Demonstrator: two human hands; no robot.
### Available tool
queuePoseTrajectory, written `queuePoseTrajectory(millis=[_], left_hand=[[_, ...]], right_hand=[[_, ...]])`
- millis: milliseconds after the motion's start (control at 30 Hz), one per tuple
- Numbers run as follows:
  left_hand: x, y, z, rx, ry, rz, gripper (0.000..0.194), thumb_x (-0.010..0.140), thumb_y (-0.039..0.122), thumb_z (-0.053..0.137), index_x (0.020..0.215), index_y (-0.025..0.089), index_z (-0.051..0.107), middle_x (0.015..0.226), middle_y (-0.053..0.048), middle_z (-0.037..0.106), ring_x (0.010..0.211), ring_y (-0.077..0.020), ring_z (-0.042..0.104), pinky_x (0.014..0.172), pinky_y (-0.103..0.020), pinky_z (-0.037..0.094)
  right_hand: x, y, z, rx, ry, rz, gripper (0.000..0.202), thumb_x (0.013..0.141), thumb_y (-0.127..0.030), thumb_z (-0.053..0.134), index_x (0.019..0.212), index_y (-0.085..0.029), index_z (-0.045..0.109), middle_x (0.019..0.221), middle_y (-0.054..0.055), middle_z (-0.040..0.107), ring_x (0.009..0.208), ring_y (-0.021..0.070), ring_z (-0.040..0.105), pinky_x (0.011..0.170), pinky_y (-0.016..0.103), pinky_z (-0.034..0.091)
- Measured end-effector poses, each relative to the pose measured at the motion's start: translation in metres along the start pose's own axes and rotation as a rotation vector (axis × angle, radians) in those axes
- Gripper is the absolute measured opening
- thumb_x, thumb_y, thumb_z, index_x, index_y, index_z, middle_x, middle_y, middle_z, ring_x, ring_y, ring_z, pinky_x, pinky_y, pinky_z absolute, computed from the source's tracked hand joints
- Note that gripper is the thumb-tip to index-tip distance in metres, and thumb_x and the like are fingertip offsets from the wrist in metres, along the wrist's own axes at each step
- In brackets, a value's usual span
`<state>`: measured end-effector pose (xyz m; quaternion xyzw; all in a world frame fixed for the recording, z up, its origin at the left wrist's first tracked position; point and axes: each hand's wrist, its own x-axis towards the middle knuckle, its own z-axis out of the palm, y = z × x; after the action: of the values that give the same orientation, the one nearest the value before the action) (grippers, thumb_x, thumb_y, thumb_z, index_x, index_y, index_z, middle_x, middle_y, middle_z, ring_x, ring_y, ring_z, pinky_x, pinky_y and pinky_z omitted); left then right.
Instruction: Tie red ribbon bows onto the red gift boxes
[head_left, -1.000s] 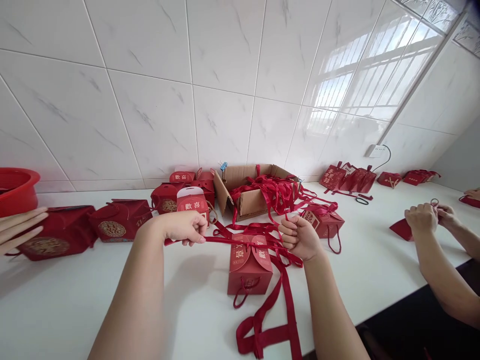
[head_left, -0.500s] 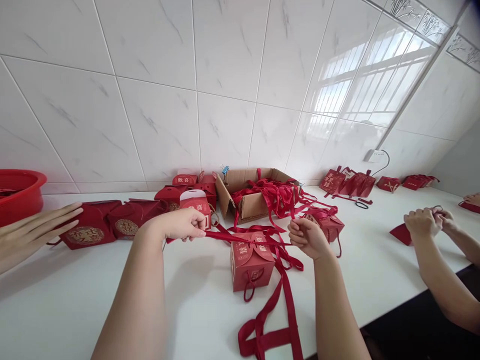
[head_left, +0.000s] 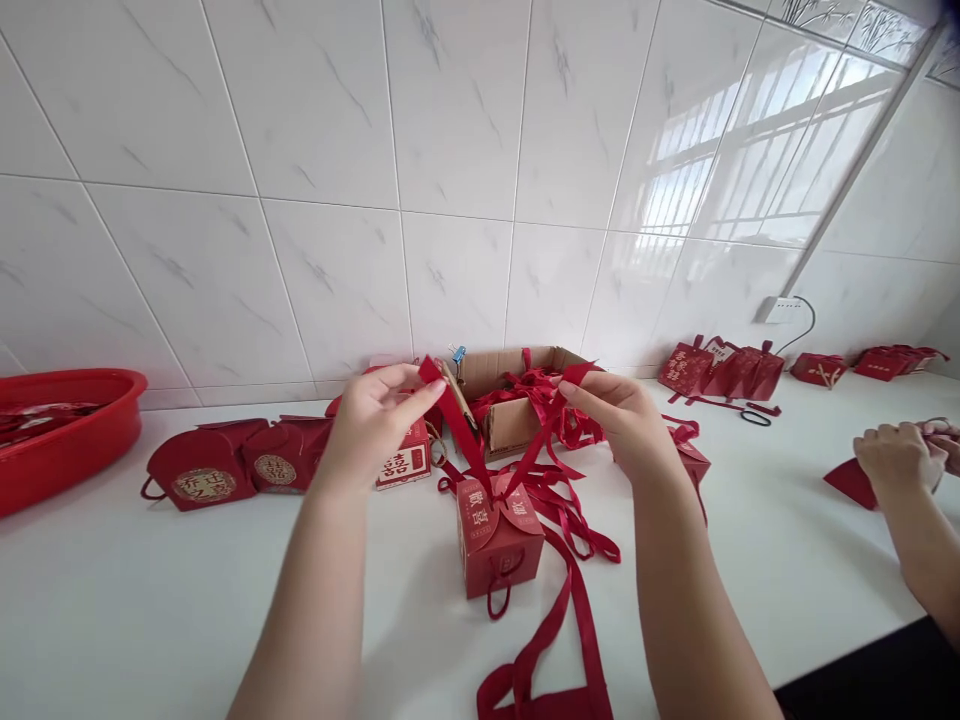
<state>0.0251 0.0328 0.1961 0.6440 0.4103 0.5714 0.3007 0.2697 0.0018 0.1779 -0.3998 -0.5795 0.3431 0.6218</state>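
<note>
A small red gift box (head_left: 501, 540) with gold lettering and a cord handle stands on the white table in the middle. A red ribbon (head_left: 463, 432) rises from its top in a V. My left hand (head_left: 382, 415) pinches one ribbon end above and left of the box. The other end is pinched in my right hand (head_left: 611, 405), above and right. More loose ribbon (head_left: 581, 610) trails beside the box down to the lower edge. Behind the box is an open cardboard box (head_left: 512, 427) filled with tangled red ribbons.
Red boxes (head_left: 206, 465) line the left, beside a red basin (head_left: 82, 435). At the right are a partly hidden box (head_left: 691, 460), scissors (head_left: 755, 418), more red boxes (head_left: 750, 372) along the wall, and another person's hands (head_left: 900, 460) holding something red.
Both my hands have risen, and the ribbon, stretched level across the box before, now slants up to each hand. The view has shifted left. Another person's hand at the left is out of view.
</note>
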Motion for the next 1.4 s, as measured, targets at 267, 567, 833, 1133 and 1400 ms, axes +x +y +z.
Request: queuePoseTrajectory(millis=[267, 567, 833, 1133, 1400], left_hand=[[-0.003, 0.005, 0.059, -0.264, 0.056, -0.013, 0.024, 0.068, 0.04, 0.073, 0.075, 0.017, 0.068, 0.07, -0.001, 0.066, 0.068, -0.0149, 0.061, 0.065, -0.026, 0.049], [-0.008, 0.014, 0.072, -0.167, 0.155, 0.075, 0.022, 0.074, 0.035, 0.068, 0.064, 0.017, 0.061, 0.06, 0.002, 0.057, 0.058, -0.0106, 0.051, 0.054, -0.022, 0.04], [-0.004, 0.008, 0.068, -0.156, 0.175, 0.194, 0.022, 0.075, 0.04, 0.068, 0.069, 0.019, 0.063, 0.066, 0.001, 0.061, 0.063, -0.0113, 0.056, 0.057, -0.022, 0.045], [0.019, -0.017, 0.048, 0.005, 0.428, 0.269, 0.021, 0.074, 0.038, 0.068, 0.072, 0.018, 0.067, 0.06, 0.002, 0.06, 0.058, -0.0104, 0.056, 0.055, -0.022, 0.046], [0.025, -0.024, 0.033, 0.062, 0.522, 0.236, 0.02, 0.075, 0.039, 0.064, 0.068, 0.02, 0.064, 0.059, 0.002, 0.059, 0.059, -0.0128, 0.057, 0.055, -0.025, 0.05]], right_hand=[[0.01, 0.01, 0.029, 0.138, 0.029, -0.042, 0.022, 0.076, -0.041, 0.069, 0.084, -0.021, 0.075, 0.077, 0.002, 0.07, 0.079, 0.017, 0.062, 0.074, 0.031, 0.048], [0.013, 0.013, 0.037, 0.201, 0.117, -0.126, 0.021, 0.077, -0.042, 0.069, 0.079, -0.022, 0.075, 0.067, 0.001, 0.066, 0.072, 0.0167, 0.063, 0.071, 0.032, 0.049], [0.006, 0.007, 0.04, 0.126, 0.205, -0.223, 0.025, 0.077, -0.048, 0.066, 0.077, -0.024, 0.074, 0.054, -0.001, 0.052, 0.066, 0.0165, 0.058, 0.062, 0.031, 0.046], [0.003, -0.003, 0.004, -0.053, 0.364, -0.296, 0.025, 0.079, -0.043, 0.066, 0.068, -0.02, 0.069, 0.05, -0.003, 0.047, 0.046, 0.008, 0.044, 0.044, 0.025, 0.033], [0.002, -0.008, -0.019, -0.068, 0.477, -0.248, 0.021, 0.075, -0.031, 0.071, 0.06, -0.019, 0.064, 0.05, -0.003, 0.045, 0.048, 0.0087, 0.042, 0.045, 0.024, 0.033]])
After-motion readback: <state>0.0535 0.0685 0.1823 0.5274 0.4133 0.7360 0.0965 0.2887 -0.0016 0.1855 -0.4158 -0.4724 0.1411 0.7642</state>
